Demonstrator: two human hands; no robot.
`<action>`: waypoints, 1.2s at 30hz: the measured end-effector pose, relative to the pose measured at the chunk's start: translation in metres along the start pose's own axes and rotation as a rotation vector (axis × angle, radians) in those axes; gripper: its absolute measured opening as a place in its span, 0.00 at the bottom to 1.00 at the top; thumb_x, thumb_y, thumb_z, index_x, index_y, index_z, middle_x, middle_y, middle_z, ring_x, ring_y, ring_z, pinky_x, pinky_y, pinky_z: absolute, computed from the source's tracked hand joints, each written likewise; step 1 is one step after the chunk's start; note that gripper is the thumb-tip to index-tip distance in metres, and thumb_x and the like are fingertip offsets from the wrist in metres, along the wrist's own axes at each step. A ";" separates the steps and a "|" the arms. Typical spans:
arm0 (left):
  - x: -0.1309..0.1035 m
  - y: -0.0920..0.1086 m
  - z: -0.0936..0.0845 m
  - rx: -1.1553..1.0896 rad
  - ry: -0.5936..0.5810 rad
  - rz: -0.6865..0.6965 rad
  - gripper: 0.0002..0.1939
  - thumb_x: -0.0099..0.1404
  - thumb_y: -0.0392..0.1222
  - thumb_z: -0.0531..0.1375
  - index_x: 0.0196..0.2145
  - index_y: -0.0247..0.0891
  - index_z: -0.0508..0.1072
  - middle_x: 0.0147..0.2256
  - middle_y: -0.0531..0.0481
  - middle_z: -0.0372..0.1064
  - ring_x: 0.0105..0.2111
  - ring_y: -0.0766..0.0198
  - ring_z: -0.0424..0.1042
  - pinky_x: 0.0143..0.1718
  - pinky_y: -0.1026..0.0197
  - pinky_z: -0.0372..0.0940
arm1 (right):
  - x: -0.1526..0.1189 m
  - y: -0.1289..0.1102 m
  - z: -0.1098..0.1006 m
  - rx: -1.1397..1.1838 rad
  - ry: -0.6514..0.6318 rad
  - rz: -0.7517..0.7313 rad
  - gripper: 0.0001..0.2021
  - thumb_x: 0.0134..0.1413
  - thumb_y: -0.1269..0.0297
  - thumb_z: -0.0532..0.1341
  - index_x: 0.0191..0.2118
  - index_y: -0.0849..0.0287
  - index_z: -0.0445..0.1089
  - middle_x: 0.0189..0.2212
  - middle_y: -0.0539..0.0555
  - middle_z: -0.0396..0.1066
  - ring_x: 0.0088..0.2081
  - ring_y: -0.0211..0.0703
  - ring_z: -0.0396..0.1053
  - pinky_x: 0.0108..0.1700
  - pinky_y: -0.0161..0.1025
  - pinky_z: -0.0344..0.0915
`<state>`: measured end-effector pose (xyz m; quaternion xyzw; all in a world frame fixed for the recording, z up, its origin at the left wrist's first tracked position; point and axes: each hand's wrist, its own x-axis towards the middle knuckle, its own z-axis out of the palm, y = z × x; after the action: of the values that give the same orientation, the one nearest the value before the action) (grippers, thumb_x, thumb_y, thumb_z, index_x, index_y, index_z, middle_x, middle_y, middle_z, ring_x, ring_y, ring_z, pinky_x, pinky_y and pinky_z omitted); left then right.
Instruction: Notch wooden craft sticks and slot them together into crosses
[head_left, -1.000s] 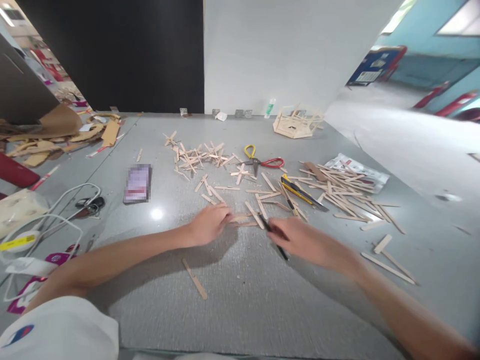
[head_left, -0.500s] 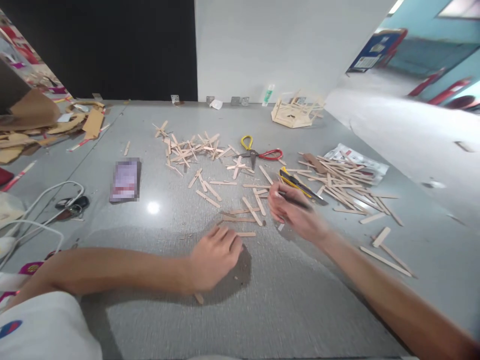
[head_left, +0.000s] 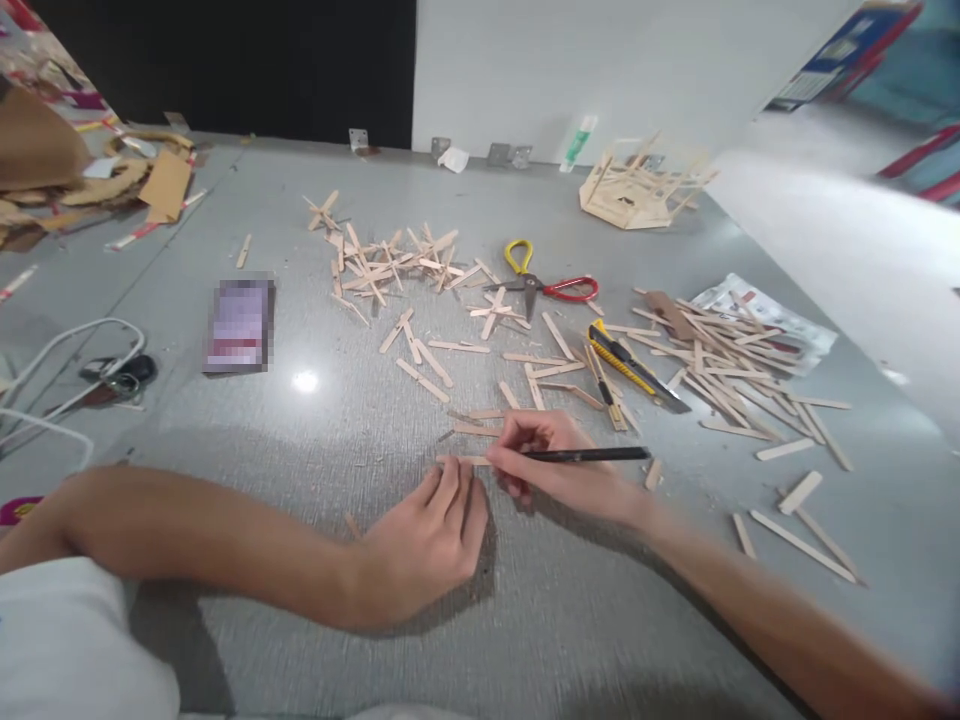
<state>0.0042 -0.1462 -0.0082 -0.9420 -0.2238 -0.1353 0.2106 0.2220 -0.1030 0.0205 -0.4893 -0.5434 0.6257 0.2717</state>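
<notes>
With bent fingers held together, my left hand [head_left: 431,535] presses its fingertips on the left end of a popsicle stick [head_left: 477,461] lying flat on the table. Close by on the right, my right hand [head_left: 559,465] is closed around a slim black pen [head_left: 592,454], its rear end pointing right. The pen's tip is hidden by my fingers, which meet the stick's right end. Just beyond my hands lie more loose sticks [head_left: 426,381]. A small craft knife [head_left: 609,392] and a larger yellow-and-black box cutter [head_left: 634,366] rest past my right hand.
Scissors [head_left: 531,286] with yellow and red handles lie open mid-table. A heap of cut stick pieces [head_left: 390,265] is behind; a stick pile [head_left: 720,360] lies right. A stick-built hexagonal frame [head_left: 626,200] stands at the back. Left are a phone [head_left: 240,325] and keys with cable [head_left: 124,375].
My right hand has come left and nearer with the pen, down to the stick at my left fingertips. The small craft knife now shows uncovered. The view has shifted slightly.
</notes>
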 end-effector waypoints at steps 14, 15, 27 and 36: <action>0.005 -0.008 -0.006 -0.025 0.111 0.017 0.15 0.70 0.33 0.57 0.48 0.21 0.78 0.44 0.32 0.81 0.46 0.48 0.82 0.51 0.52 0.76 | 0.007 0.016 0.005 -0.412 0.088 -0.168 0.22 0.69 0.55 0.58 0.23 0.55 0.61 0.13 0.44 0.63 0.15 0.33 0.60 0.21 0.34 0.57; 0.004 -0.008 -0.008 -0.031 0.134 0.040 0.14 0.71 0.34 0.57 0.48 0.22 0.78 0.44 0.33 0.81 0.45 0.49 0.82 0.50 0.53 0.76 | 0.007 0.017 0.006 -0.413 0.092 -0.176 0.22 0.69 0.55 0.58 0.22 0.55 0.60 0.13 0.44 0.63 0.15 0.33 0.60 0.21 0.34 0.57; 0.004 -0.004 -0.009 -0.003 0.077 -0.005 0.24 0.76 0.46 0.53 0.46 0.17 0.78 0.42 0.27 0.80 0.45 0.45 0.83 0.46 0.53 0.77 | 0.005 0.021 0.007 -0.503 0.155 -0.277 0.23 0.70 0.58 0.58 0.21 0.55 0.58 0.14 0.44 0.59 0.17 0.33 0.55 0.22 0.36 0.52; 0.005 -0.005 -0.010 -0.003 0.067 -0.010 0.24 0.76 0.44 0.51 0.46 0.17 0.77 0.42 0.27 0.80 0.44 0.46 0.83 0.44 0.54 0.78 | 0.006 0.020 0.010 -0.457 0.166 -0.262 0.23 0.69 0.57 0.59 0.21 0.55 0.58 0.13 0.43 0.59 0.15 0.32 0.55 0.20 0.35 0.53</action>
<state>0.0042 -0.1455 0.0042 -0.9362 -0.2210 -0.1680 0.2157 0.2148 -0.1068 -0.0006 -0.5130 -0.7050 0.4041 0.2767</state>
